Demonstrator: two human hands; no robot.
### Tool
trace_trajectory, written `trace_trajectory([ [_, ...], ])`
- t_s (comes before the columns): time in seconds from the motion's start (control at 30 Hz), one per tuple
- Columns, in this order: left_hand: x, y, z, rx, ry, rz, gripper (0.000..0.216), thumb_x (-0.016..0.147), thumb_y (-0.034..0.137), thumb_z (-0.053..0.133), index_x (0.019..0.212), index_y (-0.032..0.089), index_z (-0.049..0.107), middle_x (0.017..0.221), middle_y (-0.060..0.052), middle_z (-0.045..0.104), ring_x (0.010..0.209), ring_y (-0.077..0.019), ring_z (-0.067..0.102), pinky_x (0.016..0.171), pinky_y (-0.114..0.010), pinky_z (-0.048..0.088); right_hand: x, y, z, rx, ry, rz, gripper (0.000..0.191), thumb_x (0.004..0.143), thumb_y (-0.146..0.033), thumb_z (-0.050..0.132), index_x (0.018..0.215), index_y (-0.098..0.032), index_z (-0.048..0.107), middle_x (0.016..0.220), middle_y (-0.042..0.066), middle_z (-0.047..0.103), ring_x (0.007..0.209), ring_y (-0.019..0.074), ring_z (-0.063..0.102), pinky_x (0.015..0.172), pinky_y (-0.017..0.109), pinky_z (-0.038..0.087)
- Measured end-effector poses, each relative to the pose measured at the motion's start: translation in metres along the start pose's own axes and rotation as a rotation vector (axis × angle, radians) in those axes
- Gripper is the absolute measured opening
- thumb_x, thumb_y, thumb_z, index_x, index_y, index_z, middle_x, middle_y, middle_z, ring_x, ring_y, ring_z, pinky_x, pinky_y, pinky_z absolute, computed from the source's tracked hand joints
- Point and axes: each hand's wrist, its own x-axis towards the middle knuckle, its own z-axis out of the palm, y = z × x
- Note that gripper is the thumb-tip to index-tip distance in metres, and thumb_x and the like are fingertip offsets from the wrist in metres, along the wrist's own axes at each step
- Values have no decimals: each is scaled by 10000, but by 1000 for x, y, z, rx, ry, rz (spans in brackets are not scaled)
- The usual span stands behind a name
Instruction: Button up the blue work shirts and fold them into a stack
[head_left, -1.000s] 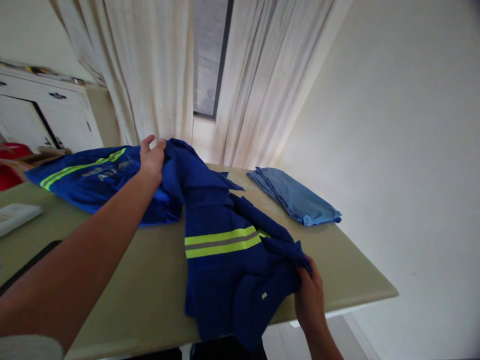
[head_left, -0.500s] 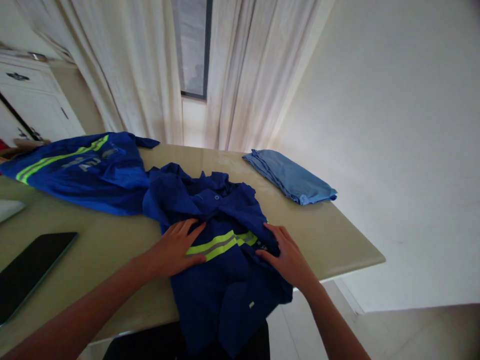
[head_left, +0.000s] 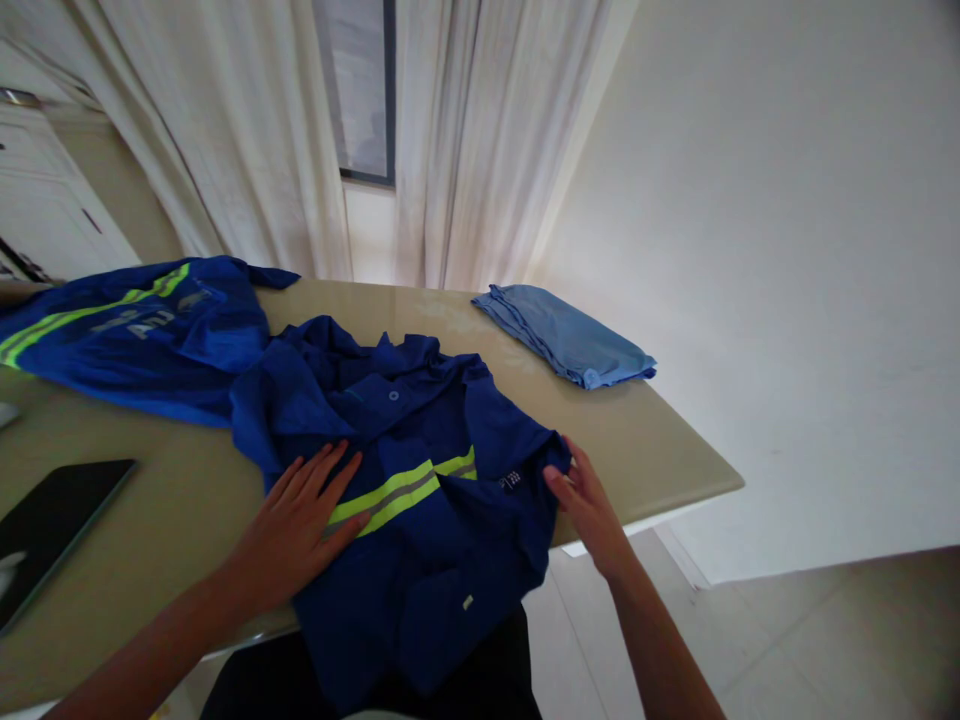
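Lengthwise, the dark-blue shirt [head_left: 420, 530] runs from the worktop [head_left: 622, 440] over the near edge toward the person, the left hand [head_left: 304, 525] spread flat on it, gripping nothing, the right hand [head_left: 585, 505] pinching its right side.

Here's the smooth, glossy beige bench [head_left: 675, 455], and front and centre sprawls a rumpled dark-blue fabric shirt [head_left: 405, 550] with a yellow-and-grey reflective band, its lower end spilling over the near edge! Just left, meeting it, a brighter blue, white-lettered fabric garment [head_left: 187, 345]. Over on the far right, a folded light-blue cloth [head_left: 562, 335]; near left, a flat black rectangular slab [head_left: 75, 510].
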Motion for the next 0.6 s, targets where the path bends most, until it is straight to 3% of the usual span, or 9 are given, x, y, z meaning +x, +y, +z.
trace_trajectory([
  [0.07, -7, 27, 3, 7, 27, -37, 734, 961, 633, 457, 1567, 220, 471, 1658, -143, 375, 1530, -370, 355, 1255, -590, 289, -19, -4, 12, -157, -89, -72, 1074, 818, -460, 782, 1667, -269, 151, 1492, 153, 574, 1260, 313, 648, 1028, 484, 543],
  [0.13, -14, 56, -2, -14, 3, -37, 724, 958, 637, 456, 1552, 225, 497, 1643, -160, 398, 1516, -394, 373, 1212, -612, 354, -27, -14, 16, -335, -139, -164, 1048, 830, -305, 725, 1679, -274, 111, 1600, 137, 460, 1410, 315, 532, 1155, 513, 445],
  [0.2, -18, 80, -17, -76, -95, 20, 715, 926, 669, 501, 1503, 253, 564, 1602, -177, 459, 1464, -429, 443, 1134, -631, 440, -28, -29, 11, -434, -234, -232, 914, 841, -174, 590, 1666, -279, 211, 1605, 96, 463, 1447, 291, 495, 1208, 510, 386],
  [0.3, -6, 103, -60, -249, -262, 147, 583, 923, 649, 545, 1400, 330, 652, 1434, -136, 646, 1290, -387, 622, 1023, -561, 547, -31, -66, -8, -498, -405, -331, 801, 800, -67, 467, 1557, -329, 467, 1490, 26, 597, 1366, 253, 579, 1176, 468, 436],
  [0.37, 15, 113, -94, -362, -180, 220, 661, 914, 650, 582, 1497, 341, 542, 1479, -110, 609, 1343, -351, 578, 1091, -526, 507, -41, -98, -21, -559, -476, -405, 722, 799, -53, 455, 1437, -355, 611, 1369, 6, 682, 1263, 241, 651, 1119, 434, 496],
  [0.43, 44, 126, -126, -445, -41, 346, 938, 830, 710, 671, 1614, 311, 348, 1607, -129, 462, 1476, -361, 425, 1175, -541, 413, -55, -131, -31, -634, -560, -483, 640, 818, -71, 498, 1353, -368, 686, 1272, 11, 729, 1187, 245, 688, 1081, 413, 529],
  [0.47, 60, 134, -139, -496, -27, 429, 990, 803, 721, 696, 1618, 294, 330, 1601, -141, 465, 1474, -360, 425, 1164, -533, 416, -62, -145, -35, -664, -582, -521, 611, 822, -87, 534, 1335, -373, 700, 1248, 17, 738, 1166, 252, 696, 1069, 407, 539],
  [0.53, 91, 153, -160, -603, -117, 602, 783, 834, 683, 696, 1473, 261, 528, 1379, -133, 663, 1278, -326, 614, 1004, -447, 516, -71, -166, -43, -669, -493, -596, 592, 819, -120, 609, 1345, -380, 687, 1243, 30, 736, 1135, 258, 707, 1032, 388, 564],
  [0.6, 118, 173, -175, -632, -217, 706, 433, 917, 600, 642, 1116, 220, 705, 970, -72, 767, 907, -246, 721, 744, -348, 523, -71, -172, -51, -562, -218, -655, 621, 816, -175, 680, 1403, -367, 621, 1244, 53, 722, 1088, 257, 716, 965, 373, 598],
])
